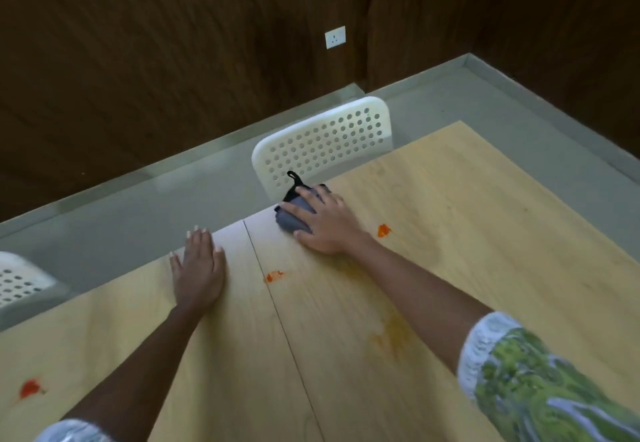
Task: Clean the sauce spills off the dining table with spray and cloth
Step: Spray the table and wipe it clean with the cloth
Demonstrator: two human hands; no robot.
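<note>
A light wooden dining table [467, 233] fills the lower part of the view. My right hand [325, 223] presses a grey cloth [292, 216] with a black loop onto the table near its far edge, fingers spread over it. My left hand [199, 268] lies flat on the tabletop, fingers straight, holding nothing. Red sauce spots sit at the right of my right hand [383, 230], between my arms [274, 276] and at the near left [30, 388]. A smeared yellowish stain [391, 334] runs under my right forearm. No spray bottle is in view.
A white perforated chair [329, 140] stands at the table's far edge, just behind the cloth. Another white chair [17, 282] shows at the left edge. A seam [277, 303] runs across the tabletop. Dark wood wall panels and a grey floor lie beyond.
</note>
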